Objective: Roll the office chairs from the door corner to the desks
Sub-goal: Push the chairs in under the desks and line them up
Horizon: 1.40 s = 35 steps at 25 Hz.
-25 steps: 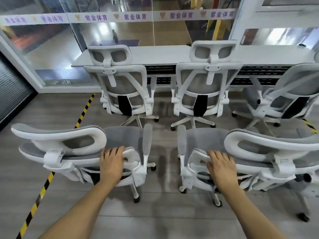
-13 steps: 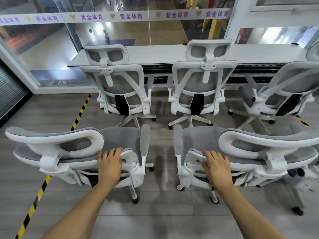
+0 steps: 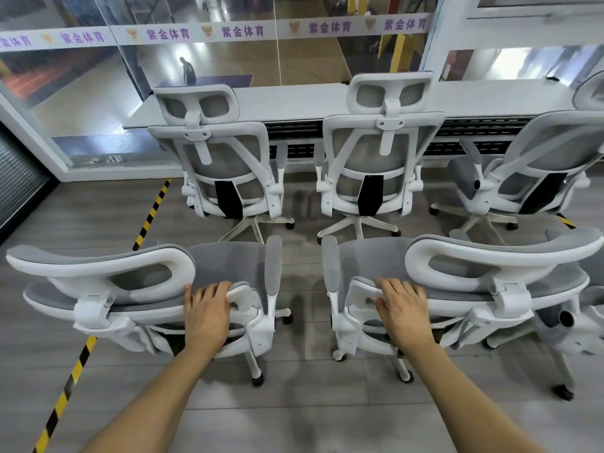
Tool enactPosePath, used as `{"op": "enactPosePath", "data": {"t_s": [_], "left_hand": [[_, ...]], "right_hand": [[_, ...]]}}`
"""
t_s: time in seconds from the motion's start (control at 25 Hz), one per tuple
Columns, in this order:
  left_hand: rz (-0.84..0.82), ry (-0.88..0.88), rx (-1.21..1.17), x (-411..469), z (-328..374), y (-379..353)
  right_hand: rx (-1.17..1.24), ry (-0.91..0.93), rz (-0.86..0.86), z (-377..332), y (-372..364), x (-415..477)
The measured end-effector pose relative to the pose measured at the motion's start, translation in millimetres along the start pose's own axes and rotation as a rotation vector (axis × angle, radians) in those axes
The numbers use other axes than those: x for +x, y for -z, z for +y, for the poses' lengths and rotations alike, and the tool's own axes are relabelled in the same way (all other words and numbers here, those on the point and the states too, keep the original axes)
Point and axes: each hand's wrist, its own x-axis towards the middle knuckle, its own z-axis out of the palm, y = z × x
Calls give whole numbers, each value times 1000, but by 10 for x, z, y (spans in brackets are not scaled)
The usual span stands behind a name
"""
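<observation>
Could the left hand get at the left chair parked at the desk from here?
Probably not: the left hand grips the near chair, which stands between it and the desk chair.

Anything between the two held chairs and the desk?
Yes. The left parked chair stands between the left held chair, gripped by the left hand, and the desk; the middle parked chair blocks the right held chair in the right hand.
</observation>
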Motion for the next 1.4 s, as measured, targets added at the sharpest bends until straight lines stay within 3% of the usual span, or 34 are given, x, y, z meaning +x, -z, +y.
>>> {"op": "enactPosePath", "data": {"t_s": [0.52, 0.76, 1.08, 1.24, 1.4], "left_hand": [[15, -1, -14, -110, -7, 6], [-2, -31, -33, -185, 190, 61], [74, -426, -354, -730, 1826, 357], [105, -590, -444, -1151, 2939, 436], [99, -638, -515, -1652, 4108, 395]], "right_hand": [[-24, -24, -48, -48, 55, -29], [87, -59, -92, -31, 259, -110], [188, -139, 154, 554, 858, -650], [217, -167, 307, 1358, 1223, -1021], [222, -224, 309, 2426, 1568, -1469]]}}
